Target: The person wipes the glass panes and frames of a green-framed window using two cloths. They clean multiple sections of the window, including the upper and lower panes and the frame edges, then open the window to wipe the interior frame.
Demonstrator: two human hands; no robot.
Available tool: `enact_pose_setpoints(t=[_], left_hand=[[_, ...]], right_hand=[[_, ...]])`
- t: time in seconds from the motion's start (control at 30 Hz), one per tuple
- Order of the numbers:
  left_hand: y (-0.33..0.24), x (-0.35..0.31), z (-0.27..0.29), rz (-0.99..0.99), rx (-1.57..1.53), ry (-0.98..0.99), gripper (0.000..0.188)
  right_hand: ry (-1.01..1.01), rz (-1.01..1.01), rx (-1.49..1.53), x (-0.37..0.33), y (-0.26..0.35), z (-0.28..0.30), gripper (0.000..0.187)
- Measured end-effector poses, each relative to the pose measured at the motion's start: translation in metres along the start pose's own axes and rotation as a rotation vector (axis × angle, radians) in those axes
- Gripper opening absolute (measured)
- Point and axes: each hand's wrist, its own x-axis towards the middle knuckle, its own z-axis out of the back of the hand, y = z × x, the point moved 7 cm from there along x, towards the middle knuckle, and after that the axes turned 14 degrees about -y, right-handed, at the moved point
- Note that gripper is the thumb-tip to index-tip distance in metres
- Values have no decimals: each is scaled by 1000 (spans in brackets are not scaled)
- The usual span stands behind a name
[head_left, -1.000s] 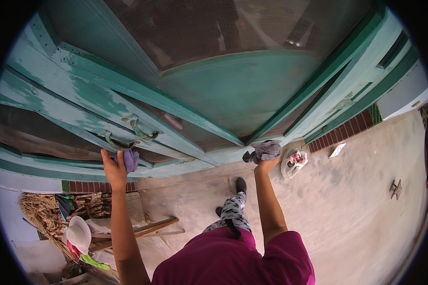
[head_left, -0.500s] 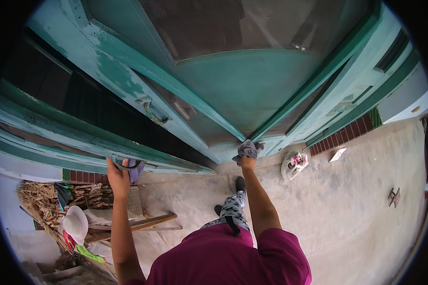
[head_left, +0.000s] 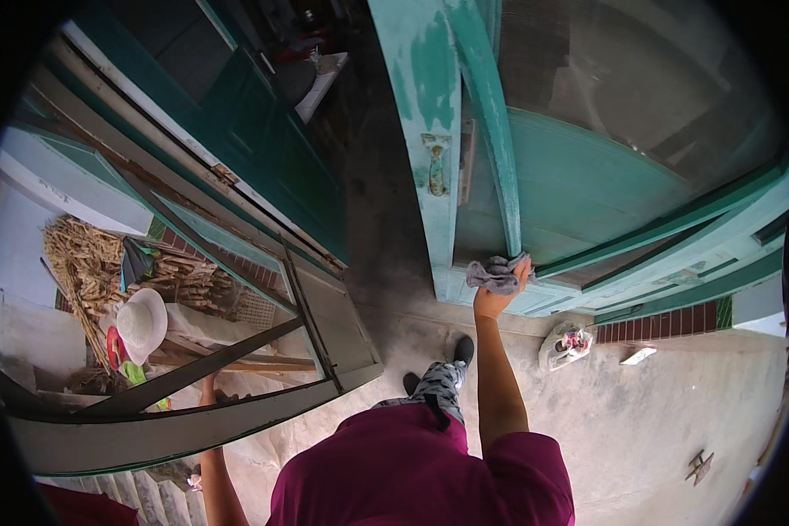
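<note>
My right hand (head_left: 494,301) is closed on a crumpled grey cloth (head_left: 497,273). It presses the cloth to the lower end of a slanting brace on the right-hand green screen door (head_left: 587,175), which has worn paint and a metal handle (head_left: 436,165). On the left, the other screen door (head_left: 175,441) stands swung out toward me, its frame and dark diagonal brace in front of my left hand (head_left: 209,387). Through its panel that hand shows only in part, by the door's far side; its fingers are too hidden to make out.
Beyond the doorway lies a dark room with a green inner door (head_left: 263,149). Dry stalks (head_left: 83,254) and a white hat (head_left: 141,326) are at the left. A white bag (head_left: 565,345) sits by the right threshold; a small wooden stool (head_left: 700,467) stands farther right on the concrete floor.
The left screen door has swung outward toward me, my left hand moving back and down with it, opening the doorway wide. My right hand stays with the cloth at the right door's brace.
</note>
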Motion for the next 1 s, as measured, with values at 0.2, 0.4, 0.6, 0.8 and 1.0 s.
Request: enact_pose_setpoints(t=[0.2, 0.4, 0.6, 0.8, 1.0], left_hand=[[37, -129, -8, 411, -79, -2, 104], [91, -124, -35, 577, -94, -608, 45], [105, -132, -31, 674, -55, -800, 42], [170, -165, -42, 773, -170, -956, 55], [199, -170, -37, 903, -139, -989, 58]], right_hand=[[395, -1515, 69, -157, -120, -31, 31], [1063, -1190, 210, -269, -26, -126, 49], [1455, -509, -41, -295, 65, -242, 72], [1977, -582, -184, -342, 92, -320, 77], [2230, -30, -421, -361, 92, -362, 94]])
